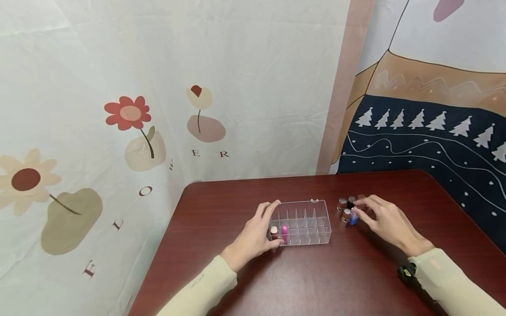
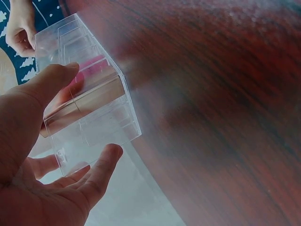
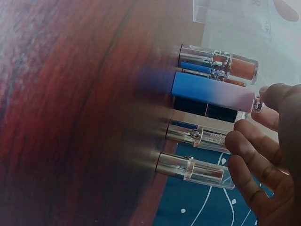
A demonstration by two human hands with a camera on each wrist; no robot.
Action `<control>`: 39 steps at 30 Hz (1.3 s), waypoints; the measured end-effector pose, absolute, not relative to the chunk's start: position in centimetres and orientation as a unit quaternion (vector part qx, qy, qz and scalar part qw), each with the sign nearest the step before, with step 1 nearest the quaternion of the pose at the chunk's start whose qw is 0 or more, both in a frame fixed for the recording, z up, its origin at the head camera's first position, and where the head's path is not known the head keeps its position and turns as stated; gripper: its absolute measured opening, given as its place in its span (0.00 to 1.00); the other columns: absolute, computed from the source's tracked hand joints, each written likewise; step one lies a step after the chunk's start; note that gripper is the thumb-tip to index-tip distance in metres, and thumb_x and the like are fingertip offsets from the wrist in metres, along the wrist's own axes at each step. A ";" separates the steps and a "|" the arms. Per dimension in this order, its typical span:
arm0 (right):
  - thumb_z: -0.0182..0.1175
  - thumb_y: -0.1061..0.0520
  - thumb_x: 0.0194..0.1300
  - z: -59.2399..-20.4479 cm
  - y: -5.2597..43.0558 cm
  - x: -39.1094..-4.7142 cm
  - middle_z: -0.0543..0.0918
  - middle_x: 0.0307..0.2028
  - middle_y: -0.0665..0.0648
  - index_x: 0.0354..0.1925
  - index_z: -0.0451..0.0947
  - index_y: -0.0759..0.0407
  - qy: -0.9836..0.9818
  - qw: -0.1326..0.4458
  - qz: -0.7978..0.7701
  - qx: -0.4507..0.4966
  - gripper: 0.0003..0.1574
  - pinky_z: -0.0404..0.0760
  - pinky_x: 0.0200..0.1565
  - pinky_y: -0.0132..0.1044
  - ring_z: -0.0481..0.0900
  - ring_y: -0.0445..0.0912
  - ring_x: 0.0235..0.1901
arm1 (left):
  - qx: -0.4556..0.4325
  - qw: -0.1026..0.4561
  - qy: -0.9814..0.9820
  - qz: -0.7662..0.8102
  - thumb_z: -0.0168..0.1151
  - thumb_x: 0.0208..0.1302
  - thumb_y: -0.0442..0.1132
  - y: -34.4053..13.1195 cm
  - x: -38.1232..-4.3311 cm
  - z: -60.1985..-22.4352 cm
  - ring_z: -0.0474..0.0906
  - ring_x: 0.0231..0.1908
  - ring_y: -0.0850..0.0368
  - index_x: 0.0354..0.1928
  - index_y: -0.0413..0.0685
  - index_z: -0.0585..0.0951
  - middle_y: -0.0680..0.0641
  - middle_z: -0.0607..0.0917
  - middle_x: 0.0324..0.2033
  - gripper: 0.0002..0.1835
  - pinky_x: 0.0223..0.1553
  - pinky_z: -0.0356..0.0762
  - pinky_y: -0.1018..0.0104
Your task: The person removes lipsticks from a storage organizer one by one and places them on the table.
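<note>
My left hand grips the left end of a clear divided organizer box, thumb at the front wall and fingers at the back. In the box's leftmost front compartments stand a cream-topped lipstick and a bright pink tube. To the right of the box, my right hand pinches the clear tip of a blue-to-pink lipstick tube between thumb and index finger. The tube stands upright, its base close to the table. My other right fingers curl beside the neighbouring lipsticks.
Around the blue tube stand several lipsticks, among them a clear-capped one, a black one and a silver-based one. All are on the dark red wooden table. Printed cloth hangs behind the table.
</note>
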State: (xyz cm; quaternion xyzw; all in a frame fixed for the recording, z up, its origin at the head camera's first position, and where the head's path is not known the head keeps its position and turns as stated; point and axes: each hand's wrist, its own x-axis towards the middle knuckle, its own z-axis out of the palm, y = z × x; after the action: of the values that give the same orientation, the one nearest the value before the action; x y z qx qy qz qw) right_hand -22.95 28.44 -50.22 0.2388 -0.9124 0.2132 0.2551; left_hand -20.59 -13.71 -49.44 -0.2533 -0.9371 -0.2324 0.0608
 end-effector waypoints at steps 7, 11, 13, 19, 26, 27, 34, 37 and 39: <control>0.87 0.59 0.64 -50.1 28.4 -23.0 0.93 0.46 0.53 0.50 0.93 0.53 -0.910 0.263 0.211 0.241 0.17 0.91 0.37 0.40 0.86 0.43 0.35 | -0.254 0.061 -0.936 -0.235 0.93 0.61 0.46 -13.7 -20.5 -49.4 0.81 0.32 0.56 0.93 0.54 0.59 0.40 0.72 0.80 0.65 0.53 0.94 0.56; 0.87 0.59 0.64 -50.0 28.4 -23.0 0.93 0.46 0.54 0.49 0.93 0.54 -0.911 0.263 0.210 0.238 0.17 0.91 0.38 0.41 0.85 0.42 0.35 | -0.254 0.061 -0.936 -0.236 0.93 0.61 0.46 -13.7 -20.4 -49.3 0.82 0.32 0.55 0.93 0.54 0.59 0.40 0.72 0.80 0.65 0.53 0.94 0.56; 0.87 0.59 0.65 -49.9 28.3 -22.9 0.93 0.46 0.55 0.49 0.93 0.53 -0.912 0.262 0.208 0.236 0.17 0.92 0.38 0.43 0.85 0.42 0.35 | -0.254 0.062 -0.936 -0.236 0.94 0.61 0.46 -13.7 -20.5 -49.4 0.83 0.33 0.54 0.93 0.54 0.60 0.40 0.72 0.80 0.65 0.53 0.95 0.55; 0.87 0.57 0.64 -49.6 28.2 -22.8 0.93 0.45 0.55 0.50 0.93 0.54 -0.912 0.277 0.201 0.228 0.18 0.92 0.37 0.45 0.85 0.43 0.35 | -0.255 0.063 -0.936 -0.237 0.93 0.61 0.46 -13.7 -20.5 -49.5 0.84 0.34 0.53 0.93 0.53 0.60 0.39 0.72 0.79 0.65 0.55 0.95 0.55; 0.88 0.59 0.61 -49.0 27.3 -22.8 0.92 0.45 0.54 0.50 0.93 0.55 -0.899 0.309 0.194 0.243 0.20 0.88 0.38 0.41 0.86 0.47 0.39 | -0.287 0.095 -0.918 -0.258 0.93 0.61 0.47 -14.3 -20.9 -50.5 0.82 0.32 0.55 0.94 0.55 0.57 0.39 0.73 0.78 0.67 0.52 0.95 0.54; 0.88 0.59 0.61 -48.9 27.0 -22.7 0.92 0.45 0.54 0.50 0.93 0.55 -0.897 0.313 0.193 0.247 0.20 0.87 0.39 0.41 0.86 0.47 0.39 | -0.291 0.099 -0.915 -0.259 0.94 0.61 0.47 -14.3 -20.9 -50.5 0.82 0.33 0.55 0.94 0.55 0.57 0.38 0.73 0.78 0.67 0.52 0.95 0.53; 0.88 0.59 0.60 -48.5 24.8 -22.5 0.92 0.48 0.54 0.51 0.93 0.56 -0.882 0.325 0.188 0.284 0.22 0.89 0.48 0.53 0.89 0.50 0.46 | -0.282 0.079 -0.926 -0.239 0.95 0.59 0.45 -14.2 -20.7 -49.2 0.87 0.37 0.51 0.91 0.49 0.62 0.38 0.75 0.76 0.65 0.57 0.95 0.51; 0.88 0.58 0.60 -48.4 23.6 -22.4 0.92 0.49 0.53 0.53 0.93 0.54 -0.877 0.324 0.192 0.298 0.23 0.90 0.48 0.52 0.90 0.48 0.47 | -0.281 0.070 -0.928 -0.234 0.95 0.59 0.45 -14.2 -20.8 -49.0 0.88 0.39 0.49 0.91 0.49 0.63 0.38 0.75 0.76 0.64 0.58 0.95 0.51; 0.88 0.57 0.61 -48.5 22.8 -22.4 0.92 0.49 0.53 0.53 0.93 0.54 -0.873 0.325 0.195 0.309 0.22 0.90 0.46 0.50 0.89 0.47 0.46 | -0.281 0.067 -0.928 -0.234 0.95 0.59 0.45 -14.3 -20.8 -48.9 0.89 0.39 0.48 0.91 0.49 0.63 0.38 0.75 0.76 0.64 0.58 0.95 0.51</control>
State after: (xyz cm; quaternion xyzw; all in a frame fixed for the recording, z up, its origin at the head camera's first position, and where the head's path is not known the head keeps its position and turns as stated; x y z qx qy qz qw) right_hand -22.42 22.84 -48.52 0.3087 -0.8725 0.1946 0.3249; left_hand -20.81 -14.26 -48.88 -0.2813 -0.9282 -0.2342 0.0667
